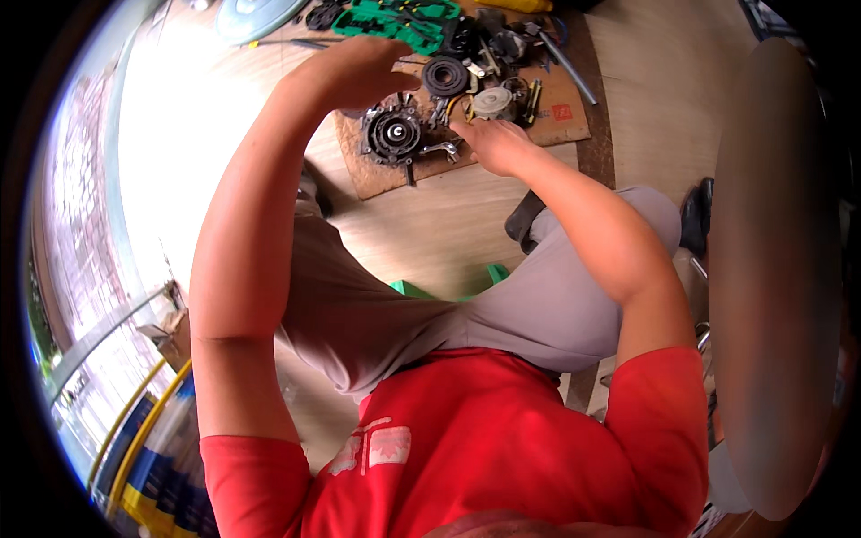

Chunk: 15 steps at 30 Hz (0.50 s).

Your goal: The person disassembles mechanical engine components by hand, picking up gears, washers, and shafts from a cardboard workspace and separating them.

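My left hand [375,73] hovers over the left part of a brown cardboard sheet [558,133], thumb and fingers apart, with nothing visible between them. Just below it lies a round, dark engine part [395,132] with a ringed centre. My right hand [499,146] reaches in from the right, its fingers stretched toward a small cluster of metal pieces [439,112]. Whether its fingertips touch them is hard to tell. Close to it are a silvery lever-like part [442,150] and a pale round metal part [492,103]. A black ring-shaped part [445,77] sits between the hands.
Beyond the parts lies an open green tool case [395,20]. A grey metal tube [567,70] rests at the cardboard's right side. A green stool [489,276] shows between my legs. Blue and yellow items [152,457] stand at the lower left behind a yellow rail.
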Motion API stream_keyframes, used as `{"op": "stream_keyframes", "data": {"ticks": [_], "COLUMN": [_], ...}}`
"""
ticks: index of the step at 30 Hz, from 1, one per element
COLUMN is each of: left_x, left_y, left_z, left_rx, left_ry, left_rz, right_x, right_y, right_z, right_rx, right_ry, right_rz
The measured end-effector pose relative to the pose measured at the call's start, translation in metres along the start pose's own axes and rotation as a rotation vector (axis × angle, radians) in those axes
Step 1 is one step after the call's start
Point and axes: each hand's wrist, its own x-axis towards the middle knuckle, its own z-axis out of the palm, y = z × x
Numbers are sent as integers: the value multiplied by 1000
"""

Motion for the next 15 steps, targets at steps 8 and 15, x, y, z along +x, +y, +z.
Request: {"op": "stream_keyframes", "data": {"ticks": [8, 15], "left_x": [-3, 3], "left_y": [10, 5], "left_z": [-3, 3], "left_rx": [38, 92], "left_ry": [45, 28], "left_rz": [47, 57], "right_x": [14, 11], "right_y": [-12, -14], "right_z": [-3, 1], "right_rx": [-27, -254], "right_ry": [-50, 139], "right_rz": [25, -383]}}
